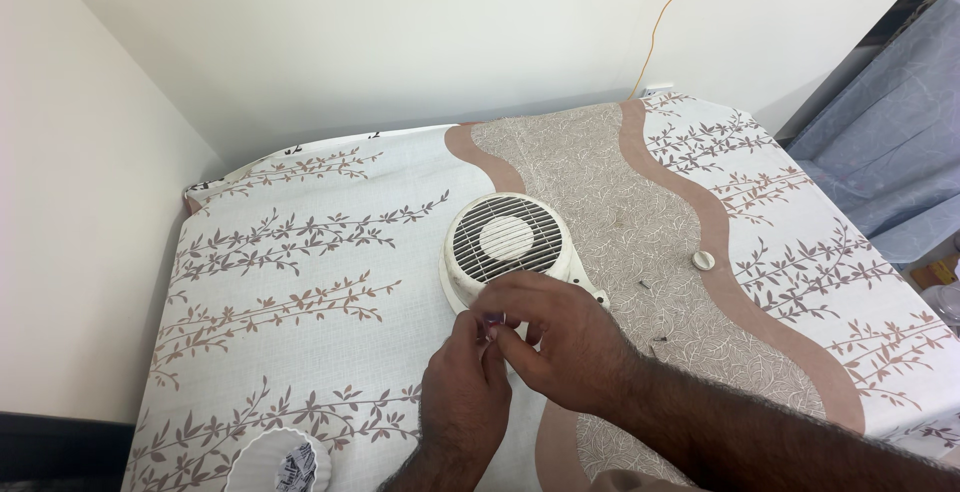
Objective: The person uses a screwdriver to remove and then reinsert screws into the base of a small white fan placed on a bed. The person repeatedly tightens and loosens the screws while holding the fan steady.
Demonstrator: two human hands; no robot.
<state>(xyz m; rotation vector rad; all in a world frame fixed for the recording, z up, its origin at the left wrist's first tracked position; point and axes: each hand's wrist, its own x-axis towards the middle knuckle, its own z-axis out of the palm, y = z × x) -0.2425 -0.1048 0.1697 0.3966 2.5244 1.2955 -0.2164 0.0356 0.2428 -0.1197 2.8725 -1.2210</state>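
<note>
Lying on a bed sheet point(300, 252) printed with brown leafy twigs and a wavy tan band, a round cream fan housing point(505, 242) shows its slatted grille face up, with a plain disc at the centre and a small mounting ear at its lower right. Head view, single entry: left hand point(465, 387) at the housing's near edge, fingers curled in, thumb and forefinger pinched on a tiny dark part point(493, 320), too small to identify. Right hand point(560, 337) lies over the housing's near rim, fingers bent and closed toward the same small part, touching the left fingertips. To the right, well apart: a small cream round knob point(704, 260) and two loose dark screws point(645, 285) on the tan band. Lower left corner: a ribbed white dish point(262, 452) holding small pieces. Behind: pale wall, thin yellow cord point(655, 27) running down to the bed edge.
</note>
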